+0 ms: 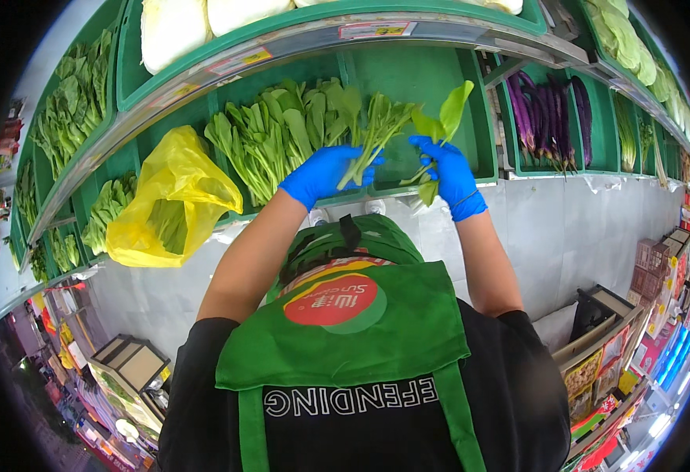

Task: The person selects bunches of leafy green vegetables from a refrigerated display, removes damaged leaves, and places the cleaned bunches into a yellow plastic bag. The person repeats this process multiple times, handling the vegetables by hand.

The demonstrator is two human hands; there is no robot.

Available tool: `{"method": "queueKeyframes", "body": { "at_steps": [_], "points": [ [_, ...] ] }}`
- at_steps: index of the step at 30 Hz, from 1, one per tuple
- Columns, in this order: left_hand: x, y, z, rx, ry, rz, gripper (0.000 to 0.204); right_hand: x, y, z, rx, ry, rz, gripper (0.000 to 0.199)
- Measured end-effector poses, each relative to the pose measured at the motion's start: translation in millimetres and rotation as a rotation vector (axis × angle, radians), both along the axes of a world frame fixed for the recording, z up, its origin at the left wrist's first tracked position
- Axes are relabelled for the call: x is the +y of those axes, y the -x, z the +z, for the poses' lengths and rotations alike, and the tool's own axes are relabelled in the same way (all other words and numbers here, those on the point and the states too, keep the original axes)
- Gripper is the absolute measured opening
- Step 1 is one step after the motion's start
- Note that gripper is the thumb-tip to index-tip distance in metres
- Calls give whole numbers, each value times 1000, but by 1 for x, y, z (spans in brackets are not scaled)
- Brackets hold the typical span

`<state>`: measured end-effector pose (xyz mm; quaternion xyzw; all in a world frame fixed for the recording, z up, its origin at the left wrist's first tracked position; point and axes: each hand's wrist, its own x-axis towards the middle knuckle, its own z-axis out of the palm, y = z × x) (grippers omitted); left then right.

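Note:
My left hand (pixel 320 175), in a blue glove, is closed around the stems of a small bunch of leafy greens (pixel 382 124). To its right, my blue-gloved right hand (pixel 452 178) pinches a few leafy green stems (pixel 452 110), one broad leaf pointing up and a smaller leaf hanging below the fingers. Both hands are over the front edge of a green crate (pixel 417 72), whose bottom shows bare behind them. Beside my left hand lies a pile of similar leafy greens (pixel 270 130). Farther left, a yellow plastic bag (pixel 160 185) rests on the crates with greens inside it.
Long purple eggplants (pixel 549 118) fill a crate to the right. An upper shelf (pixel 376 35) with white cabbages (pixel 173 31) overhangs the crates. More greens (pixel 77 94) stand at far left. Display boxes (pixel 604 346) stand on the floor behind me at right.

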<state>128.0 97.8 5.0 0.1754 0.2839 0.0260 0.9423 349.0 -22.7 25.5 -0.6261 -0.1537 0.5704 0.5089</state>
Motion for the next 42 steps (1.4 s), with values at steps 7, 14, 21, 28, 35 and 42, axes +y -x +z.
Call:
{"method": "queueKeyframes", "body": {
  "at_steps": [7,14,21,28,35,42],
  "points": [
    [-22,18,30,42,-103,71,50,23,-41,-113,-495,30,-46,51],
    [-25,44,17,-244,217,113,49,7,39,-22,203,-111,214,51],
    [-30,41,26,-276,239,21,56,23,89,2,617,-285,82,35],
    [-35,56,29,-125,-85,-11,55,20,108,10,157,-245,14,25],
    [-44,65,21,146,-366,132,41,25,123,4,-136,-255,84,19],
    [-51,82,4,302,-646,222,35,55,136,-32,-280,-270,344,27]
  ]
}}
